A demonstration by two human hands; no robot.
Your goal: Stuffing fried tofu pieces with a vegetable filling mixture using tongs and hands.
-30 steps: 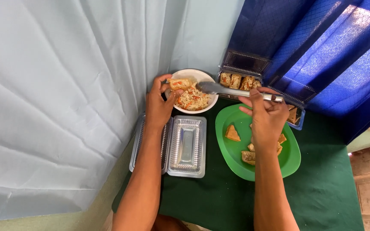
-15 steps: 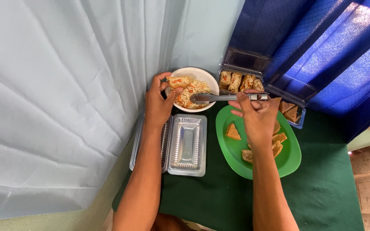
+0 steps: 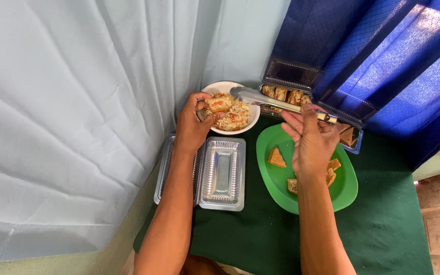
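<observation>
Two big cloths fill most of frame: pale blue curtain (image 3: pixel 77 127) across left and upper left, deep blue curtain (image 3: pixel 383 61) at upper right. Below, at lower right, dark green table (image 3: pixel 383 229). On it, right of centre, green plate (image 3: pixel 347 186) with toast pieces (image 3: pixel 276 158). Left of plate, open clear plastic container (image 3: pixel 222 173), empty. At upper centre, white bowl (image 3: pixel 230 130) heaped with shredded filling (image 3: pixel 235 117); to its right, a second clear tray (image 3: pixel 291 76) holding filled pieces. Left hand (image 3: pixel 192 125), left of bowl, pinching a filled toast piece (image 3: pixel 217 104) between thumb and fingertips at bowl's left rim. Right hand (image 3: pixel 311 140), above plate, closed round handle end of metal tongs (image 3: pixel 276 100); tongs reaching up-left, tips over bowl's right edge, just right of pinched piece, whether touching cannot be told.
</observation>
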